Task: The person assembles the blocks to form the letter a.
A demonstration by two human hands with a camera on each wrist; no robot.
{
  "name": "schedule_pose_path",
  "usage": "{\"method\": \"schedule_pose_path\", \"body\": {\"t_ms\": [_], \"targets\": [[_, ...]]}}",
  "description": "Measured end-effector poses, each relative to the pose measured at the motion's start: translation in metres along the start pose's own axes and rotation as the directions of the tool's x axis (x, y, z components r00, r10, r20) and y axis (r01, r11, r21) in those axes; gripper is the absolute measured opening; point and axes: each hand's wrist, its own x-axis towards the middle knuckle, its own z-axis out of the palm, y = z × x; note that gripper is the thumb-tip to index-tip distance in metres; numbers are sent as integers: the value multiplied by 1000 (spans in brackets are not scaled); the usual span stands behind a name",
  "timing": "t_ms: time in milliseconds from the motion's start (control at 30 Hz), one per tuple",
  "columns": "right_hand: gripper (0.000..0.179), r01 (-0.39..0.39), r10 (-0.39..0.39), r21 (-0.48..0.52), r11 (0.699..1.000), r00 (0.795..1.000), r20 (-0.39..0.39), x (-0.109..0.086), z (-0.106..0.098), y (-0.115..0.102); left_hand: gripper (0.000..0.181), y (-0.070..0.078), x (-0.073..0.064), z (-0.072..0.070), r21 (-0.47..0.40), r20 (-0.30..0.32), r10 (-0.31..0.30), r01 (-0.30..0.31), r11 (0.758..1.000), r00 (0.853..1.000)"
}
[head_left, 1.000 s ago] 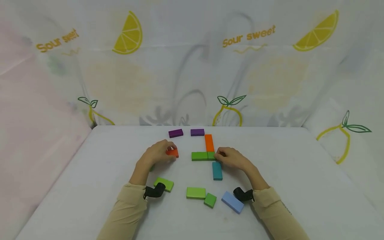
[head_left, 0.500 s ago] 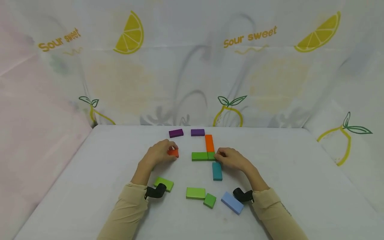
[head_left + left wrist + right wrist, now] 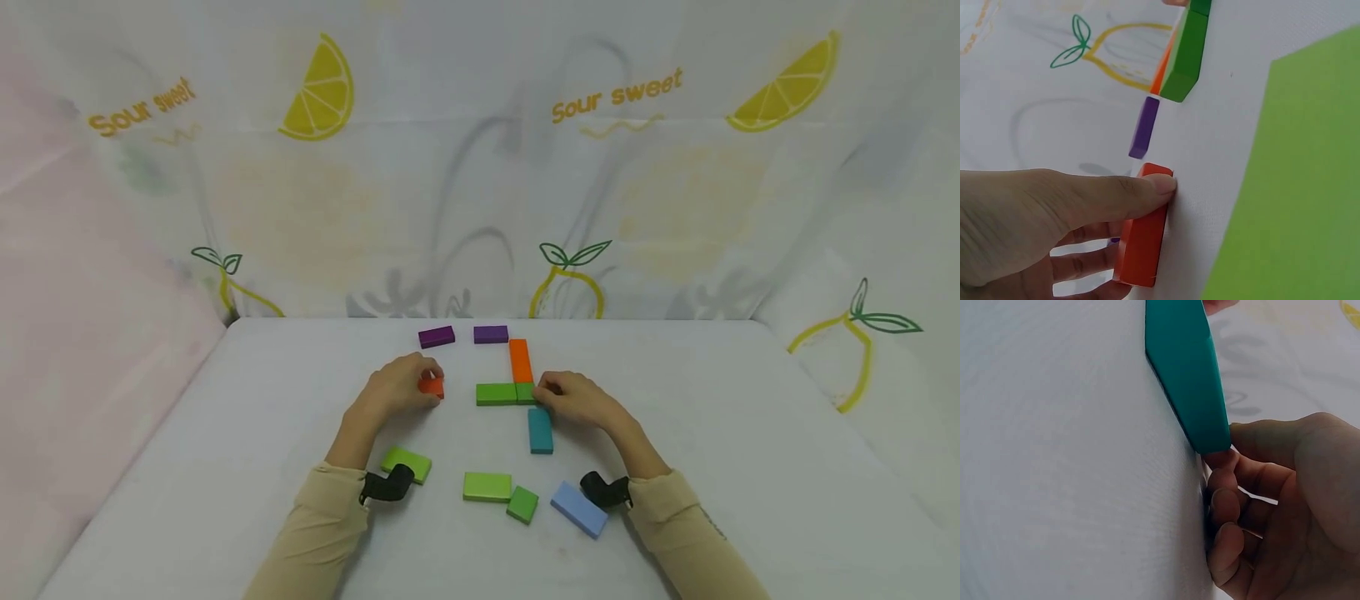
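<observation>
My left hand (image 3: 390, 389) pinches a red block (image 3: 432, 387). In the left wrist view the thumb presses one face of this red block (image 3: 1141, 247), with the other fingers behind it. To the right, my right hand (image 3: 581, 398) grips the right end of a short green block (image 3: 525, 393) with thumb and forefinger. That block lies end to end with a longer green block (image 3: 496, 395), below an upright-lying orange block (image 3: 521, 361). A teal block (image 3: 540, 432) lies just nearer; in the right wrist view, the teal block (image 3: 1185, 375) hides the green one.
A dark purple block (image 3: 437, 337) and a violet block (image 3: 491, 335) lie at the back. Nearer are two light green blocks, one by the left wrist (image 3: 408, 463), a small green block (image 3: 522, 505) and a pale blue block (image 3: 577, 510). A printed cloth (image 3: 420, 183) hangs behind.
Both hands stay at their blocks. The left wrist has shifted slightly right, and a green sliver seen beside it earlier is now covered. The head view has tilted a little.
</observation>
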Motion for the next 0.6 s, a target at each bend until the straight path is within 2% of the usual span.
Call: {"method": "schedule_pose_path", "body": {"t_ms": [367, 600], "targets": [[20, -12, 12, 4, 1000, 1000, 8, -2, 1, 0, 34, 3, -1, -1, -14, 6, -20, 20, 1000, 1000], [20, 3, -3, 5, 1000, 1000, 2, 0, 0, 0, 35, 4, -1, -2, -24, -17, -11, 10, 1000, 1000]]}}
